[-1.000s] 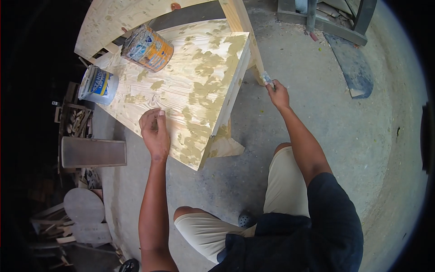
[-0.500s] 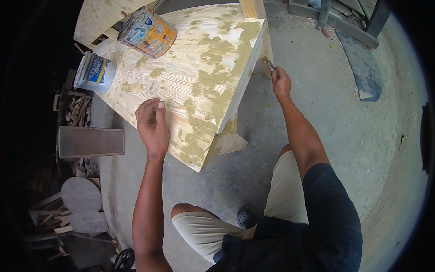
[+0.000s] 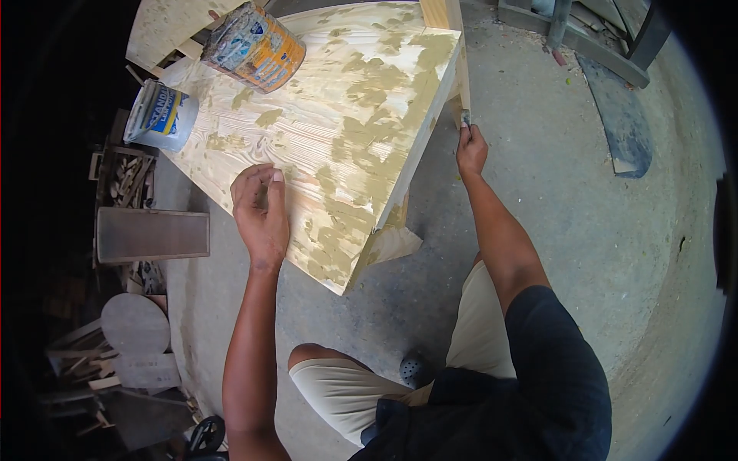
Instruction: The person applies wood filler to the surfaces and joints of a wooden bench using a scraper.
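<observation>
My left hand [image 3: 261, 207] is over the near left edge of a wooden panel [image 3: 300, 146] marked with greenish-brown filler patches. Its fingers are curled with the thumb against them; anything between them is too small to make out. To the right, beyond the panel's edge, my right hand [image 3: 472, 150] grips a small dark tool [image 3: 465, 118], held beside a wooden leg. A smeared orange and blue can [image 3: 257, 50] stands on the panel, and a white tub [image 3: 163, 115] with a blue and yellow label is at its left edge.
Scrap wood [image 3: 132, 184] and a framed board [image 3: 154, 234] lie at the left, with a round disc [image 3: 134, 324] below. A dark board [image 3: 613, 115] lies on the concrete floor [image 3: 553, 207] at the right, near a grey frame [image 3: 576, 42].
My right hand has moved slightly left and down, and the tool in it now points more upright. My left hand has barely moved. The view has shifted slightly.
</observation>
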Available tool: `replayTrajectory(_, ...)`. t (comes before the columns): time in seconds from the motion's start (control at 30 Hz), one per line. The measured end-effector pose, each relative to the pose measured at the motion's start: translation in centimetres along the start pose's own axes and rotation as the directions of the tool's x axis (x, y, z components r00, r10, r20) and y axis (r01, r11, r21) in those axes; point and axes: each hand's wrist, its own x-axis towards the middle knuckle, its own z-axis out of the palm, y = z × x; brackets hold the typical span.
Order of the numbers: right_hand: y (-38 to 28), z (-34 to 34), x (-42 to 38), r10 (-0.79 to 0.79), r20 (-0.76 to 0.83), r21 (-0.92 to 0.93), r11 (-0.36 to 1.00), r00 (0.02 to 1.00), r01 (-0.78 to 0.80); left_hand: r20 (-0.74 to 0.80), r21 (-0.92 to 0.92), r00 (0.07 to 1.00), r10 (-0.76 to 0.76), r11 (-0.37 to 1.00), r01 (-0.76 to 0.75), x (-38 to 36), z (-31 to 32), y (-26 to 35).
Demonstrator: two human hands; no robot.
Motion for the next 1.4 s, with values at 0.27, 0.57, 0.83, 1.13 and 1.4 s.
replayTrajectory(0.27,-0.7,-3.0,3.7,-0.569,0.053,-0.174,0.804,0.821,0.568,0.0,0.006,1.0,0.006,1.0,-0.006,0.0,0.0,-0.1)
replayTrajectory(0.57,0.1,-1.1,0.4,-0.364,0.03,-0.086,0.927,0.931,0.365,-0.004,0.011,1.0,0.011,1.0,-0.01,0.0,0.0,-0.2)
replayTrajectory(0.83,1.3,-0.1,0.6,-0.02,0.043,-0.09,0.996,0.999,0.023,0.005,0.024,1.0,0.009,1.0,-0.009,0.0,0.0,-0.1)
replayTrajectory(1.13,0.9,0.5,1.3,-0.115,0.055,-0.091,0.989,0.992,0.12,0.011,0.02,0.999,0.033,0.999,-0.034,0.0,0.0,-0.5)
replayTrajectory(1.4,-2.0,0.8,1.1,-0.146,0.045,0.016,0.989,0.988,0.145,0.015,-0.011,1.0,-0.02,1.0,0.02,-0.1,0.1,-0.1)
